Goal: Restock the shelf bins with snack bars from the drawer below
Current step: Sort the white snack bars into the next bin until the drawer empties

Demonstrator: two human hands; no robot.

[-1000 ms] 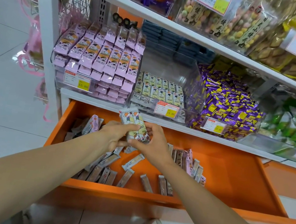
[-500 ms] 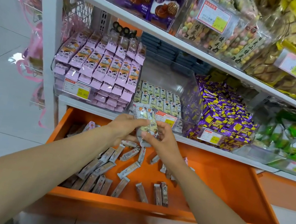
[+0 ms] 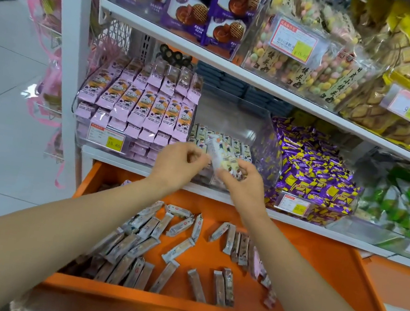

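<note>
1. Left hand point(image 3: 178, 163): fingers curled at the left edge of the bundle; I cannot tell whether they pinch it
2. Snack bars point(image 3: 221, 157): a small bundle at the front of the half-filled clear bin point(image 3: 233, 118), above the open drawer point(image 3: 318, 279)
3. Right hand point(image 3: 244, 181): grips them from below
4. Judged step: loading; next, set them down aligned with the rows

a: where are the 2 arms?
b: the left forearm point(image 3: 68, 228) and the right forearm point(image 3: 301, 271), both bare, reach forward and converge toward the middle.
a: the left hand point(image 3: 180, 163)?
b: back toward the camera, fingers curled, tips just beside what the right hand point(image 3: 244, 181) carries. i can't tell whether they pinch it.
a: and the right hand?
b: fingers and thumb curl round a small bundle of snack bars point(image 3: 221, 155), which is tilted. the 2 hands are near each other.
</note>
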